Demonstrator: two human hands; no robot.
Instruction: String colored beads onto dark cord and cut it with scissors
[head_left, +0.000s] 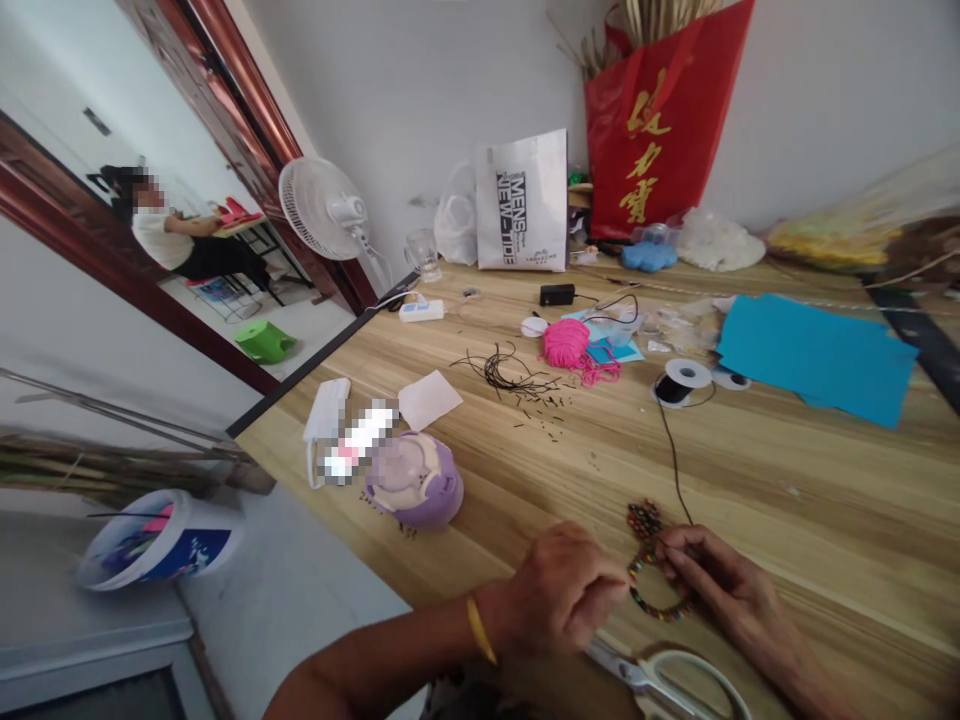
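Note:
My left hand [562, 590] is curled closed at the near edge of the wooden table [787, 480], its fingertips pinched at the left side of a ring of small multicoloured beads [649, 595]. My right hand [724, 580] pinches the ring's right side, where a black cord [673, 450] leaves it. The cord runs up the table to a white spool of black cord [681, 381]. A small cluster of dark beads [643, 518] lies just above the ring. White-handled scissors [675, 680] lie on the table below both hands.
A purple round case [416, 480] and white paper [429, 398] lie at the left. Farther back are black cord scraps [510, 375], pink yarn [570, 345], blue sheets [817, 355], a fan [322, 208], a white bag [523, 200] and a red bag [656, 120]. A person [161, 225] sits beyond the doorway.

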